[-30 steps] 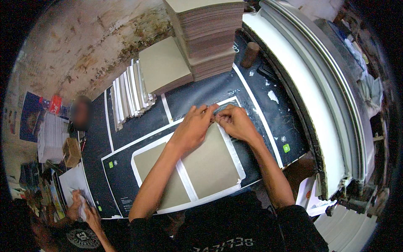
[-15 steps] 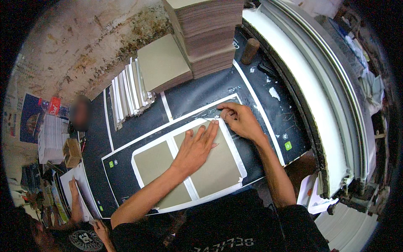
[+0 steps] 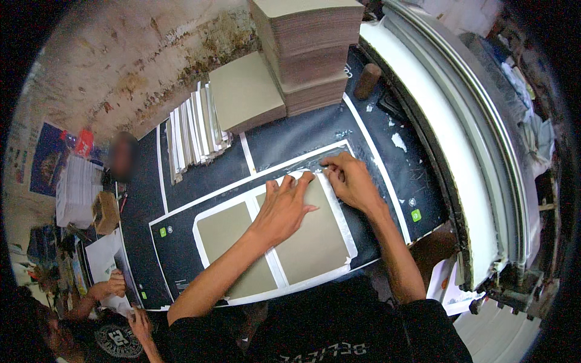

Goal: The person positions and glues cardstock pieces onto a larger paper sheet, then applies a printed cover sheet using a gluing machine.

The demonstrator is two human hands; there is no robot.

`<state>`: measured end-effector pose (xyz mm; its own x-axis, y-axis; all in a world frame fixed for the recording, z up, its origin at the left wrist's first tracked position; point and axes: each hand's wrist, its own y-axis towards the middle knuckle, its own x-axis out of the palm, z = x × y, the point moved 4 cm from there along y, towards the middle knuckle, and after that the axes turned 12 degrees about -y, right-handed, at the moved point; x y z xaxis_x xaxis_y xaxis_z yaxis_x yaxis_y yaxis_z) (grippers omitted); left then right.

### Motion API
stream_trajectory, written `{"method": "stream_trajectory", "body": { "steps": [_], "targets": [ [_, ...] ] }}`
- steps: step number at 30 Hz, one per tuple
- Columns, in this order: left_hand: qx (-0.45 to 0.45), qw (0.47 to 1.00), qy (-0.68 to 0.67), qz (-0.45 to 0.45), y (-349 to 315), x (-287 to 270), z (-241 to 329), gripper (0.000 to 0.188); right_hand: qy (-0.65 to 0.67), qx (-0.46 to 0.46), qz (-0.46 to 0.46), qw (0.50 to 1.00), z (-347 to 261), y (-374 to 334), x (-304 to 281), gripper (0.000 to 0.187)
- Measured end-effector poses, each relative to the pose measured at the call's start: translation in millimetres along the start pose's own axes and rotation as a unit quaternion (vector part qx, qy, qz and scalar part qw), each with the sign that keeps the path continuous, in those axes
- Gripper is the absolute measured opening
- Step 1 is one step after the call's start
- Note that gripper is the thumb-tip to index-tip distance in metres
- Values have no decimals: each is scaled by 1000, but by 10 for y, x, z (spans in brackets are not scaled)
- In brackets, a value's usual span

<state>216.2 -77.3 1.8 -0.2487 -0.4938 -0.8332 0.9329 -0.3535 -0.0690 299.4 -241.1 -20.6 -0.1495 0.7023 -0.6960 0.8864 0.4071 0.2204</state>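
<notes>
The left hand point(image 3: 281, 210) had arched, unclenched, on the grey board point(image 3: 315, 245); the right hand point(image 3: 357, 186) sank nearer its corner — seemingly the work's focus — grip unclear.

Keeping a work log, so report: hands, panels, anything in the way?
Left hand spread over right grey panel, near top edge. Right hand at its upper right corner, grip unclear. Both panels flat, white-edged; board stack beyond, clear of them.
</notes>
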Motion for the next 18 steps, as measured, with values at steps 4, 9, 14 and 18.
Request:
{"method": "stream_trajectory", "body": {
  "steps": [4, 9, 14, 18],
  "targets": [
    [38, 992, -80, 89, 69, -118, -181, 68, -17, -9, -19, 1000, -51, -18, 10, 20],
    [49, 982, -142, 113, 365, -90, -212, 68, -21, 0, -8, 1000, -26, -37, 28, 19],
    [53, 989, -115, 78, 415, -134, -141, 67, -35, 22, -33, 999, -99, -29, 10, 17],
    [58, 993, -36, 92, 428, -121, -121, 68, -22, 17, -15, 1000, -103, -49, 38, 17]
  ]
}}
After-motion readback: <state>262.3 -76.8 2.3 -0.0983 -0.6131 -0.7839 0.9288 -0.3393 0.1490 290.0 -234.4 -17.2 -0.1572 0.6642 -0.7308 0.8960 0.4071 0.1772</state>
